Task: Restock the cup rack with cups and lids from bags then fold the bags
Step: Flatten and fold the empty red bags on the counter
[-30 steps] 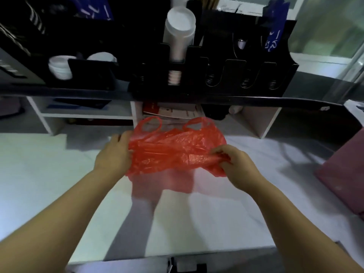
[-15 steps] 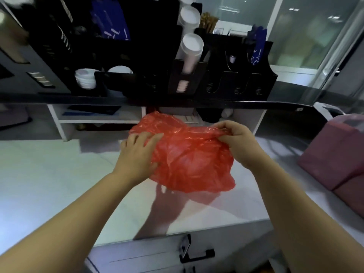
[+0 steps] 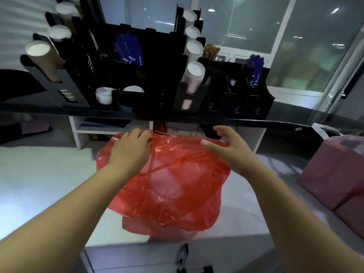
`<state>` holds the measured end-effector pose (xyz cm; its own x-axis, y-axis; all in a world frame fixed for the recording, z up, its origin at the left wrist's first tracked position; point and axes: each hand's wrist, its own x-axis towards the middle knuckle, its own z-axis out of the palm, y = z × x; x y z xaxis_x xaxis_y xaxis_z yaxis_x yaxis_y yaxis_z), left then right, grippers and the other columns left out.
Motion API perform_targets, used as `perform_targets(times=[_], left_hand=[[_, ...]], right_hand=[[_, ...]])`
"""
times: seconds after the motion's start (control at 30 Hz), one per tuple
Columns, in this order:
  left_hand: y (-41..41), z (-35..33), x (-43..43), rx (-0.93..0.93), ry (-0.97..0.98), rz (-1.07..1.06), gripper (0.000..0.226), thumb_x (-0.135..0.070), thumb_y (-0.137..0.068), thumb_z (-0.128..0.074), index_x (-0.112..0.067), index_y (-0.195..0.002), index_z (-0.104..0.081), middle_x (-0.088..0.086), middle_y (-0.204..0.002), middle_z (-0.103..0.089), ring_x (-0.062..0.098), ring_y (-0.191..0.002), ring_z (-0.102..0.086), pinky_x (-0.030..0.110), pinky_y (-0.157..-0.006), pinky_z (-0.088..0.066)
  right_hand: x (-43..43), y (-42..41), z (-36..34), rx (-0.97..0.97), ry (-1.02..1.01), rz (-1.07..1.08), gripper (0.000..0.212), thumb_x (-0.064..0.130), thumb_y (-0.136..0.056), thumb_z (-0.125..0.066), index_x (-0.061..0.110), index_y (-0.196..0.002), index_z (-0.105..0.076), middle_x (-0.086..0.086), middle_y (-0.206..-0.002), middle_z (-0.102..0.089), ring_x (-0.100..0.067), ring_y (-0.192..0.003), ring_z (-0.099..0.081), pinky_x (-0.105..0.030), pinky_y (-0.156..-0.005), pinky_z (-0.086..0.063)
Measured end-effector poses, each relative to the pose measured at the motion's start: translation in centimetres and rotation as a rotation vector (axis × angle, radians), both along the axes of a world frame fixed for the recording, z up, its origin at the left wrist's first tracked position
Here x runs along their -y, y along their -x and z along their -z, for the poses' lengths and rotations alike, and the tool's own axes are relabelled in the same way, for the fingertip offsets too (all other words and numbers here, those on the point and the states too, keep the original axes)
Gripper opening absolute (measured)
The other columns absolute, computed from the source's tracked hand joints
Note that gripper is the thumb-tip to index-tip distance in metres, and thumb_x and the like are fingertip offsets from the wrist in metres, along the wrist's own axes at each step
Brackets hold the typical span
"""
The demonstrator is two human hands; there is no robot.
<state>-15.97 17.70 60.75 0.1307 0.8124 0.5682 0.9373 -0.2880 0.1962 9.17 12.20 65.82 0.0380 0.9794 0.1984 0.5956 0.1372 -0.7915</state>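
1. Above the white counter [image 3: 45,186], you hold the red plastic bag [image 3: 169,186] by its upper edge, with the body hanging loose and ballooned below your hands and its lower end near the counter's front edge.
2. Left hand [image 3: 130,152]: fingers curled and bunching the top-left edge of the film. Right hand [image 3: 226,148]: thumb extended along the top-right edge, fingers half spread; the film looks pinched under the thumb, but I cannot tell how firm the hold is.
3. The black cup rack [image 3: 126,79] on the upper shelf carries tubes of white cups [image 3: 194,73] and a low stack of lids [image 3: 103,95]. Judgement: restocking looks done or close to it, and the step in hand is folding.
4. Advice: draw your 2 hands apart to tension the top edge, then lower the bag flat onto the counter before making any crease.
5. Advice: sweep 1 palm from the top edge toward the bottom to push trapped air out; a puffed bag will spring open again.
6. Risk: thin film is slippery and clings to itself, so match the corners first and fold in halves.
7. The pink boxes [image 3: 332,172] at right sit apart from the bag; keep the fold area between them and your left arm.
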Motion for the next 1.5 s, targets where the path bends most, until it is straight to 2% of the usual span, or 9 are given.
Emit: perform_targets(times=[0.1,0.23,0.33,0.57,0.83,1.07,1.2,1.33,1.5], left_hand=[[0.1,-0.6,0.2,-0.001,0.01,-0.048,0.023,-0.029,-0.096,-0.047,-0.01,-0.106,-0.057,0.013,-0.101,-0.052,0.035,-0.092,-0.05,0.04,-0.068,-0.037],[0.4,-1.1,1.3,0.173,0.046,-0.048,0.03,-0.03,-0.096,-0.048,-0.011,-0.119,-0.051,0.012,-0.112,-0.044,0.028,-0.075,-0.047,0.037,-0.063,-0.035],[0.8,-1.3,2.4,0.247,-0.013,-0.011,0.044,-0.035,-0.091,-0.056,-0.01,-0.126,-0.046,0.013,-0.122,-0.036,0.022,-0.079,-0.045,0.034,-0.064,-0.038],[1.6,1.2,3.4,-0.037,0.012,0.028,0.077,-0.079,-0.072,-0.038,-0.021,-0.118,-0.055,0.003,-0.111,-0.048,0.026,-0.099,-0.047,0.044,-0.083,-0.043],[2.1,2.2,2.3,-0.083,0.251,-0.088,0.038,-0.033,-0.087,-0.06,-0.026,-0.123,-0.054,0.0,-0.12,-0.054,0.026,-0.108,-0.053,0.04,-0.085,-0.046],[3.1,-0.7,1.6,0.117,0.082,-0.079,0.02,-0.019,-0.089,-0.054,-0.016,-0.105,-0.065,0.008,-0.102,-0.05,0.033,-0.1,-0.046,0.043,-0.079,-0.044],[3.1,-4.1,1.2,0.06,0.055,-0.091,0.017,-0.023,-0.091,-0.052,-0.016,-0.105,-0.057,0.006,-0.105,-0.054,0.033,-0.099,-0.049,0.041,-0.077,-0.041],[3.5,-7.2,1.0,0.161,-0.108,-0.086,0.027,-0.018,-0.086,-0.06,-0.016,-0.112,-0.053,0.006,-0.109,-0.053,0.032,-0.098,-0.053,0.039,-0.07,-0.042],[4.1,-6.3,0.4,-0.103,0.314,-0.061,0.044,-0.036,-0.074,-0.076,-0.025,-0.105,-0.047,-0.001,-0.105,-0.05,0.021,-0.096,-0.052,0.031,-0.073,-0.041]], right_hand=[[0.1,0.5,-0.2,0.137,0.022,-0.053,0.1,0.055,-0.06,-0.081,0.032,-0.144,-0.032,0.012,-0.131,-0.025,-0.009,-0.115,-0.037,-0.03,-0.092,-0.043],[-0.7,-0.1,0.3,0.323,-0.175,-0.008,0.053,0.02,-0.079,-0.074,0.029,-0.126,-0.052,0.009,-0.113,-0.046,-0.015,-0.103,-0.053,-0.025,-0.081,-0.042],[-1.3,-0.5,0.0,0.241,-0.188,0.028,0.034,0.015,-0.088,-0.062,0.03,-0.119,-0.061,0.016,-0.092,-0.058,-0.01,-0.09,-0.058,-0.027,-0.08,-0.048],[-3.0,-1.0,-0.3,0.077,-0.137,0.026,0.027,0.022,-0.098,-0.05,0.032,-0.118,-0.063,0.014,-0.096,-0.065,-0.007,-0.085,-0.062,-0.024,-0.078,-0.051],[-4.3,-1.9,-1.0,-0.121,-0.016,0.024,0.027,0.023,-0.101,-0.044,0.017,-0.089,-0.068,0.0,-0.06,-0.052,-0.018,-0.056,-0.049,-0.038,-0.061,-0.044],[-5.0,-3.8,-0.8,0.431,-0.24,0.143,0.031,0.011,-0.095,-0.049,0.022,-0.115,-0.07,-0.001,-0.123,-0.055,-0.023,-0.113,-0.051,-0.028,-0.084,-0.04],[-5.5,-3.5,-2.1,0.653,-0.418,0.3,0.027,0.017,-0.094,-0.054,0.023,-0.118,-0.066,-0.005,-0.115,-0.056,-0.031,-0.108,-0.045,-0.042,-0.083,-0.039],[-5.9,-2.8,-4.3,0.526,-0.69,0.396,0.019,0.009,-0.087,-0.059,0.009,-0.106,-0.065,-0.016,-0.104,-0.057,-0.038,-0.095,-0.048,-0.043,-0.073,-0.039],[-7.0,-2.6,-3.9,0.651,-0.233,0.16,0.025,0.014,-0.089,-0.055,0.014,-0.113,-0.063,-0.011,-0.105,-0.052,-0.033,-0.097,-0.054,-0.038,-0.075,-0.046]])
